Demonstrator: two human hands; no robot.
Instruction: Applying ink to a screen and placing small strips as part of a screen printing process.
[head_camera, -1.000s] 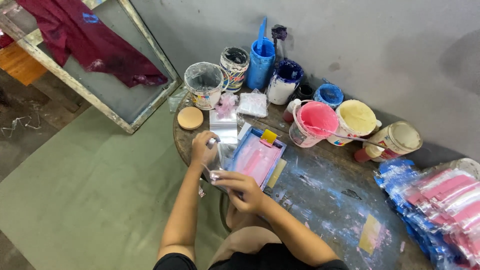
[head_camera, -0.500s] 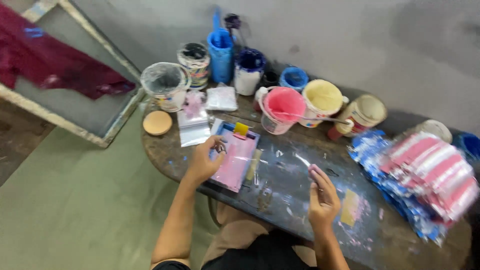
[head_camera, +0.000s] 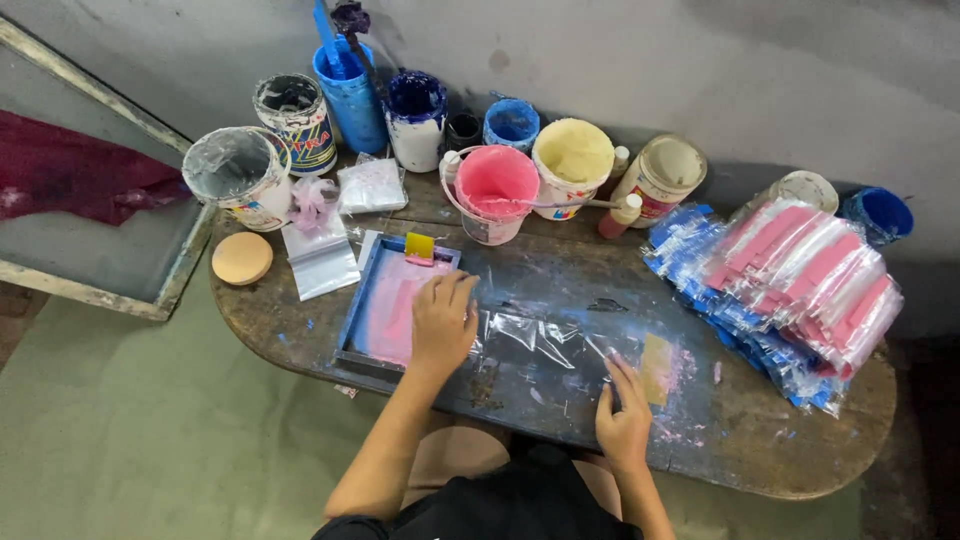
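The left hand (head_camera: 443, 322) lies palm down with its fingers (head_camera: 455, 290) spread slightly apart, flat on the right edge of a small blue-framed printing screen (head_camera: 372, 310) whose mesh is stained pink. The fingers grip nothing; they only press on the frame. Just beyond the fingertips, at the far edge of the screen, sits a little yellow-and-pink squeegee (head_camera: 419, 247).

The right hand (head_camera: 624, 418) rests on the counter (head_camera: 760, 450) with its fingers (head_camera: 622, 377) close together, their tips pressing the near right corner of a clear plastic sheet (head_camera: 545, 340) that lies flat on the paint-smeared wood between the two hands. Just right of these fingers is a yellowish patch with pink smears (head_camera: 658, 368).

Beyond the left fingers stand a pink paint bucket (head_camera: 495, 190), a cream paint tub (head_camera: 572, 165), several blue pots (head_camera: 415, 115) and a white tub lined with plastic (head_camera: 235, 175). Left of the screen lie a clear zip bag (head_camera: 322, 262) and a round wooden lid (head_camera: 242, 257). Well to the right of the right fingers, a stack of clear packets with pink and blue contents (head_camera: 790, 280) fans across the counter. A large framed screen with a dark red cloth (head_camera: 80, 180) on it leans off to the far left.
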